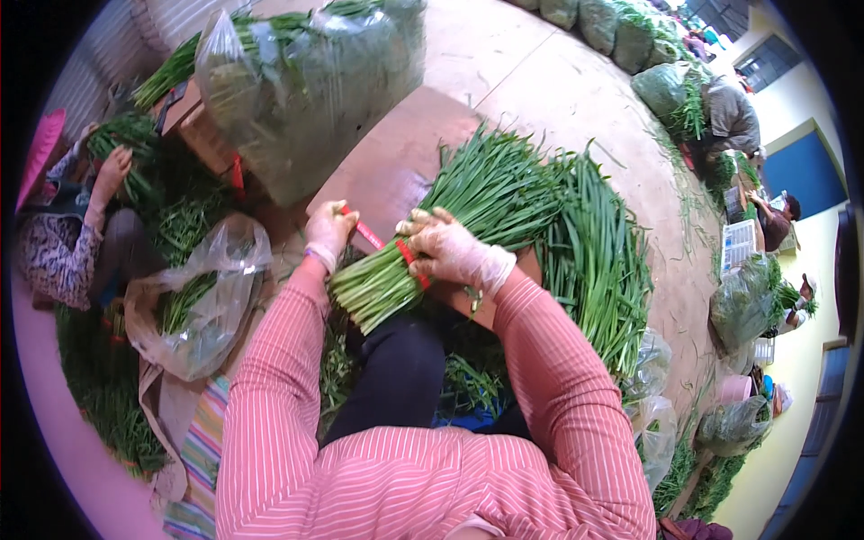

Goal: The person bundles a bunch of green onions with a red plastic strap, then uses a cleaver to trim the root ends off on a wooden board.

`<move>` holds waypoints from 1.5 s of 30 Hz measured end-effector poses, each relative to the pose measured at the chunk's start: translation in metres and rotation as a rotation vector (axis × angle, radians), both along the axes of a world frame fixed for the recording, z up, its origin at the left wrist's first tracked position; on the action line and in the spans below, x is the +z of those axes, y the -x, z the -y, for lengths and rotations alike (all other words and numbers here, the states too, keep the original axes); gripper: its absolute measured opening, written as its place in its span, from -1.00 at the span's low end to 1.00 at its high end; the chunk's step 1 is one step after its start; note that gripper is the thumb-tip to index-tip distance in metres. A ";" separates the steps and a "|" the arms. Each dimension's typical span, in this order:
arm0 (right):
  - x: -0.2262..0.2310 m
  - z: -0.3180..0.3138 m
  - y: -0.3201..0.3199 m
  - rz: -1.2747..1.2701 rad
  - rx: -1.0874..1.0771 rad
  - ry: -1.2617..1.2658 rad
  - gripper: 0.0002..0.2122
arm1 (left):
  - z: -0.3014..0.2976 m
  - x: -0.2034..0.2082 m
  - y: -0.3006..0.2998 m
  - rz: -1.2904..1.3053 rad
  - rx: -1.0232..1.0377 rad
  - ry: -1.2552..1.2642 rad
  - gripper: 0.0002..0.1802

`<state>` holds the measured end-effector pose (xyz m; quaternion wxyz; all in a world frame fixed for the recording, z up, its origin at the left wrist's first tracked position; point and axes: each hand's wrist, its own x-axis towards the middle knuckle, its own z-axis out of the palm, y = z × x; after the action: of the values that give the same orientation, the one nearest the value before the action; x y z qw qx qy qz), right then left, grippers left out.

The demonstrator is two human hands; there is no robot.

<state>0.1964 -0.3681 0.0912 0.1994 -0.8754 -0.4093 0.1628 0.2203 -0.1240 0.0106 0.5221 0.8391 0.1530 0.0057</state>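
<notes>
Item: I am viewing one green bundle (481, 207) at twelve o'clock, right hand (454, 252) clamping it, left hand (329, 234) pinching red strap (368, 235) at eleven, slack tension possibly letting stalks (371, 290) slip

A striped sheet (200, 450) lies at lower left, a white crate (739, 245) and pink tub (735, 389) at right.

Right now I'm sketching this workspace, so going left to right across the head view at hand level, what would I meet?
Co-worker's patterned sleeve → clear plastic bag → left hand → gloved right hand → right-hand heap of long green leaves → plastic bag stuffed with greens.
</notes>
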 end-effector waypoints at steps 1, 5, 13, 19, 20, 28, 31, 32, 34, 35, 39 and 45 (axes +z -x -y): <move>0.000 0.002 -0.001 -0.017 -0.009 -0.002 -0.69 | 0.003 0.010 -0.002 -0.094 -0.022 0.181 -0.67; -0.005 0.006 -0.001 0.082 -0.041 -0.074 -0.66 | 0.008 0.017 -0.006 -0.182 -0.080 0.279 -0.79; -0.006 0.001 0.006 0.127 -0.012 -0.062 -0.74 | 0.014 0.025 -0.005 -0.275 -0.309 0.414 -0.77; 0.000 0.002 0.009 0.094 -0.063 -0.025 -0.78 | 0.041 0.042 0.021 -0.046 -0.479 0.617 -0.89; 0.000 0.002 0.010 0.090 -0.089 -0.051 -0.78 | 0.038 0.036 0.022 -0.015 -0.523 0.602 -0.88; -0.004 -0.005 0.008 0.077 -0.215 -0.069 -0.71 | 0.038 0.054 0.030 -0.100 -0.602 0.731 -0.86; 0.005 -0.001 0.013 0.024 -0.285 -0.103 -0.81 | 0.040 0.071 0.027 0.126 -0.737 0.233 -0.87; 0.000 -0.001 0.013 0.013 -0.304 -0.126 -0.80 | 0.040 0.067 0.027 0.133 -0.773 0.342 -0.87; -0.004 -0.009 0.011 -0.029 -0.295 -0.112 -0.79 | 0.031 0.061 0.031 0.160 -0.800 0.291 -0.89; -0.003 -0.011 0.010 -0.063 -0.277 -0.066 -0.78 | 0.027 0.057 0.029 0.222 -0.845 0.155 -0.88; -0.011 -0.012 0.011 -0.095 -0.334 -0.127 -0.78 | 0.025 0.073 0.034 0.055 -0.906 0.378 -0.83; -0.028 -0.011 0.001 -0.093 -0.332 -0.221 -0.81 | 0.042 0.062 0.034 0.231 -0.764 0.209 -0.86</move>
<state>0.1958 -0.3572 0.0632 0.3370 -0.8951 -0.2652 0.1222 0.1859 -0.1664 0.0726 0.5829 0.7716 -0.2295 -0.1101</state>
